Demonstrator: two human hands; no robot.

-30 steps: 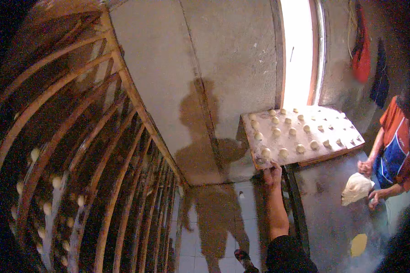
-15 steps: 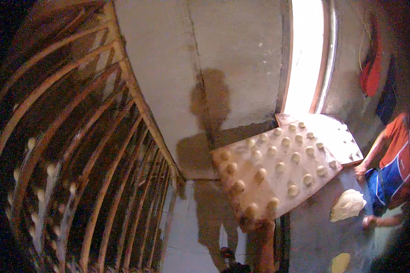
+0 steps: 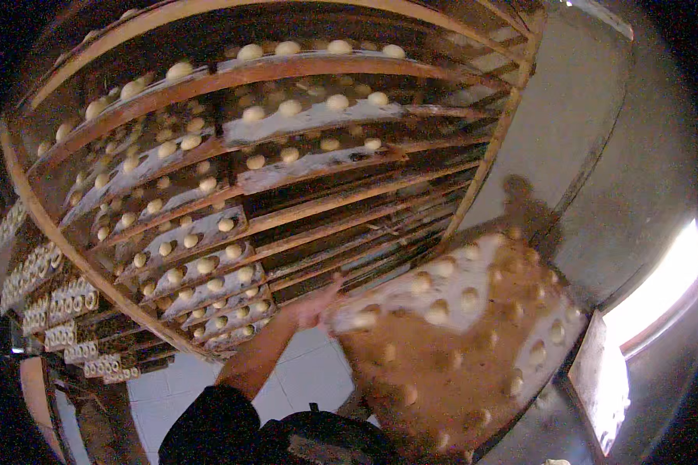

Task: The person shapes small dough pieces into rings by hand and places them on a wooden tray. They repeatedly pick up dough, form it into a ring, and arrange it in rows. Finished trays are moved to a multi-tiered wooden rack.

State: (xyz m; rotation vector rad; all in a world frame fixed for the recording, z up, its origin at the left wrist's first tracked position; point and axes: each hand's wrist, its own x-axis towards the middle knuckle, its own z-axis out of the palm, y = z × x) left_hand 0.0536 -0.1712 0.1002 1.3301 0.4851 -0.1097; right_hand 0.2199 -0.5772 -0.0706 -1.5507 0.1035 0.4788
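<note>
Left hand grip [image 3: 312, 308]: grasping the wooden board by its left corner, fingers raised along the edge, slightly blurred. Right hand: cannot be made out, nor can its state. Board [image 3: 426, 368], one, wide and flat, brown with pale patches: located at the lower right of the view, slanted, clear of the rack's slats, between rack and wall. Dough balls [image 3: 469, 298], many, small, round, pale: set out in loose rows over the board. Sleeve [image 3: 209, 426], black: on the left forearm, entering from the lower edge. Rack [image 3: 287, 72], tall, wooden, with many slats: ahead and to the left. Laden boards [image 3: 291, 122], several: lying on the rack, each carrying pale round dough pieces. Wall [image 3: 574, 101], grey: right of the rack, bearing a shadow. Bright opening [image 3: 659, 279]: at the far right. Floor [image 3: 310, 364], pale tile: beneath, left of the board.
</note>
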